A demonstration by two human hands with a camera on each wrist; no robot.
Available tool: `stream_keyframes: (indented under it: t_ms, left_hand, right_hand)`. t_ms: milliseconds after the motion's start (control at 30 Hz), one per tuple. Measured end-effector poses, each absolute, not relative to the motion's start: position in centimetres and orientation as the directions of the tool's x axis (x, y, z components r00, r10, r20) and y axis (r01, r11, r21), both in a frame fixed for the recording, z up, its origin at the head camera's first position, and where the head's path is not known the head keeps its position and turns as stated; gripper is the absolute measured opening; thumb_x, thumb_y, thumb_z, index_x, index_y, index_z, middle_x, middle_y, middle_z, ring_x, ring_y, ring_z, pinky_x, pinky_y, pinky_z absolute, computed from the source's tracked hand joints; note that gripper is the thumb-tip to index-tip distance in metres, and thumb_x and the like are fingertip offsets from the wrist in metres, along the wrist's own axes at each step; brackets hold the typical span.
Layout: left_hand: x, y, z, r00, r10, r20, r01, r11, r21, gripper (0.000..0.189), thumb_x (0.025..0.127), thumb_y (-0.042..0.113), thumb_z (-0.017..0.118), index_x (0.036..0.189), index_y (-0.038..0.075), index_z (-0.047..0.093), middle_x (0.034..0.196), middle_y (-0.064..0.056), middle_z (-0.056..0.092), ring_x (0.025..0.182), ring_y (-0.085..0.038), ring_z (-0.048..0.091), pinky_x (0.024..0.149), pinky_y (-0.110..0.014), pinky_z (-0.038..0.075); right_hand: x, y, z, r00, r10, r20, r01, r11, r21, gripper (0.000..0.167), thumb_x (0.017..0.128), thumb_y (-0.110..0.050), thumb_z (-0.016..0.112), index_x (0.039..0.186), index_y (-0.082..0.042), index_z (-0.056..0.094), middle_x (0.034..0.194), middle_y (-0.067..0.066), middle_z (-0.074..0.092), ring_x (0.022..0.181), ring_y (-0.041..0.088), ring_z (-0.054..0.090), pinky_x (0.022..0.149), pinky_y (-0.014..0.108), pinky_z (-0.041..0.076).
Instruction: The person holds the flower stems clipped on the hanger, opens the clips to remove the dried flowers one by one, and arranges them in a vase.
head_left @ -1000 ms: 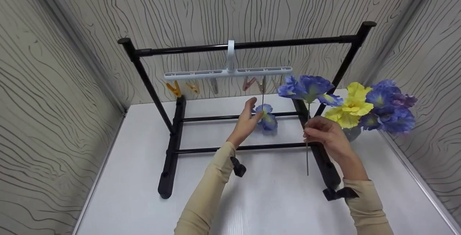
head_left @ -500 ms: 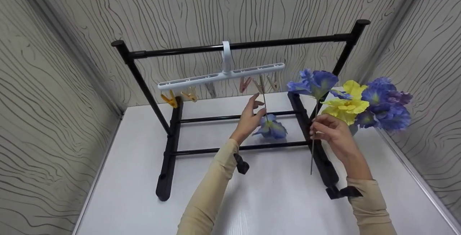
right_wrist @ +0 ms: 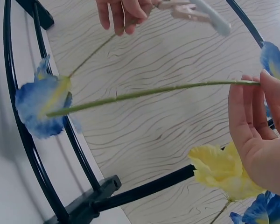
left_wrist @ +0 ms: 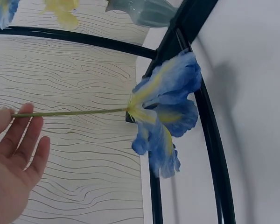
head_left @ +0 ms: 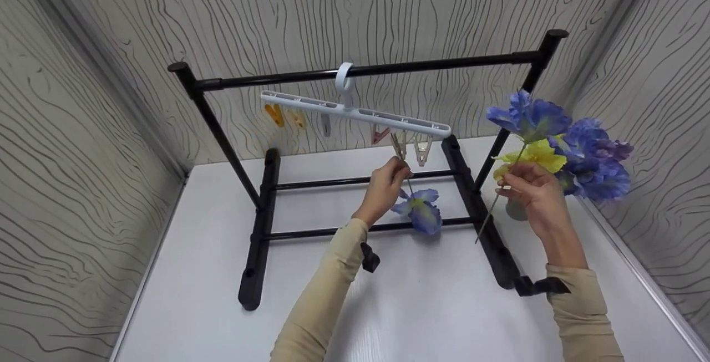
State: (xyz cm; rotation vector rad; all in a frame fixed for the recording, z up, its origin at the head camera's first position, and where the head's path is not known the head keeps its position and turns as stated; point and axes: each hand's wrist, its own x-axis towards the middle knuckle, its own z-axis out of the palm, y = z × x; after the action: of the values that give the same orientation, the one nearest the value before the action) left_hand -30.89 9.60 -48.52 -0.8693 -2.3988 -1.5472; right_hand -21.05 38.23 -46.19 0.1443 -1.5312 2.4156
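Note:
In the head view, my left hand (head_left: pixel 383 190) pinches the stem of a blue artificial iris (head_left: pixel 426 215) that points bloom-down. The stem's upper end lies by a beige clothespin (head_left: pixel 398 146) under the pale blue hanger (head_left: pixel 355 112); whether the clip grips it I cannot tell. The left wrist view shows this bloom (left_wrist: pixel 165 107) out beyond the fingers. At right, my right hand (head_left: pixel 535 195) pinches the thin stem of a second blue iris (head_left: pixel 530 118), bloom up and stem slanting down to the left. That stem (right_wrist: pixel 140 93) crosses the right wrist view.
The hanger hooks over the top bar (head_left: pixel 432 66) of a black rack. Other clothespins hang along it, among them an orange one (head_left: pixel 274 115) and a pink one (head_left: pixel 379 135). Behind the right hand, yellow (head_left: pixel 538 154) and blue-purple flowers (head_left: pixel 596 173) stand in a vase (head_left: pixel 516 209).
The hanger has swung, its right end coming lower and nearer. The hanging iris has come down slightly, and the left fingers have closed on its stem. The right hand has shifted right with its iris.

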Motion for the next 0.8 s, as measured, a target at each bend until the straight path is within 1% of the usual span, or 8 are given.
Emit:
stream_keyframes:
  t_ms: [100, 233, 367, 500, 567, 700, 800]
  left_hand:
    - [-30.7, 9.2, -48.7, -0.814, 0.395, 0.426, 0.556, 0.317, 0.769, 0.014, 0.109, 0.01, 0.053, 0.107, 0.001, 0.064, 0.102, -0.012, 0.073, 0.098, -0.021, 0.072, 0.086, -0.027, 0.055]
    - [-30.7, 8.7, -49.0, -0.814, 0.408, 0.414, 0.551, 0.313, 0.774, 0.016, 0.109, 0.011, 0.053, 0.108, 0.002, 0.066, 0.103, -0.012, 0.074, 0.099, -0.018, 0.071, 0.087, -0.026, 0.055]
    - [-30.6, 8.4, -49.3, -0.817, 0.412, 0.403, 0.541, 0.304, 0.784, 0.017, 0.109, 0.01, 0.053, 0.109, 0.003, 0.068, 0.105, -0.015, 0.073, 0.101, -0.019, 0.071, 0.087, -0.027, 0.056]
    - [-30.5, 8.1, -49.5, -0.816, 0.412, 0.405, 0.542, 0.307, 0.782, 0.017, 0.109, 0.01, 0.053, 0.108, 0.003, 0.068, 0.103, -0.014, 0.073, 0.099, -0.022, 0.071, 0.085, -0.027, 0.056]
    - [-30.5, 8.0, -49.5, -0.816, 0.409, 0.41, 0.548, 0.319, 0.773, 0.016, 0.109, 0.01, 0.054, 0.106, 0.003, 0.068, 0.101, -0.011, 0.073, 0.097, -0.021, 0.071, 0.083, -0.026, 0.055]
    - [-30.6, 7.8, -49.7, -0.815, 0.4, 0.418, 0.555, 0.336, 0.761, 0.016, 0.108, 0.009, 0.055, 0.104, 0.004, 0.069, 0.097, -0.006, 0.072, 0.091, -0.015, 0.068, 0.08, -0.026, 0.054]
    - [-30.6, 7.6, -49.7, -0.816, 0.398, 0.42, 0.554, 0.328, 0.765, 0.016, 0.108, 0.009, 0.054, 0.104, 0.003, 0.069, 0.098, -0.011, 0.073, 0.091, -0.015, 0.068, 0.08, -0.027, 0.054]
  right_hand:
    - [-21.4, 39.0, -45.9, -0.951, 0.199, 0.238, -0.301, -0.407, -0.862, 0.02, 0.098, 0.014, 0.059, 0.095, -0.002, 0.07, 0.088, 0.009, 0.074, 0.079, 0.019, 0.074, 0.075, 0.032, 0.062]
    - [-21.7, 40.0, -45.7, -0.94, 0.226, 0.258, -0.332, -0.412, -0.849, 0.016, 0.097, 0.014, 0.062, 0.094, 0.001, 0.069, 0.086, 0.011, 0.073, 0.08, 0.021, 0.074, 0.078, 0.034, 0.062]
    - [-22.0, 40.8, -45.5, -0.928, 0.266, 0.263, -0.358, -0.429, -0.829, 0.01, 0.094, 0.015, 0.066, 0.094, 0.005, 0.068, 0.087, 0.013, 0.073, 0.08, 0.023, 0.075, 0.08, 0.034, 0.061]
    - [-22.3, 41.7, -45.5, -0.905, 0.348, 0.245, -0.391, -0.456, -0.8, 0.009, 0.091, 0.017, 0.069, 0.092, 0.008, 0.069, 0.085, 0.015, 0.074, 0.077, 0.025, 0.075, 0.08, 0.032, 0.061]
    - [-22.6, 42.1, -45.5, -0.881, 0.415, 0.228, -0.416, -0.45, -0.79, 0.009, 0.088, 0.018, 0.071, 0.091, 0.01, 0.069, 0.084, 0.015, 0.074, 0.075, 0.024, 0.075, 0.078, 0.03, 0.061]
    - [-23.0, 43.0, -45.4, -0.814, 0.549, 0.188, -0.463, -0.419, -0.781, 0.015, 0.083, 0.019, 0.075, 0.095, 0.011, 0.068, 0.085, 0.015, 0.074, 0.075, 0.022, 0.074, 0.075, 0.027, 0.06]
    - [-23.2, 43.7, -45.2, -0.763, 0.623, 0.172, -0.505, -0.41, -0.759, 0.022, 0.081, 0.02, 0.077, 0.098, 0.012, 0.067, 0.086, 0.016, 0.073, 0.075, 0.022, 0.073, 0.075, 0.027, 0.06]
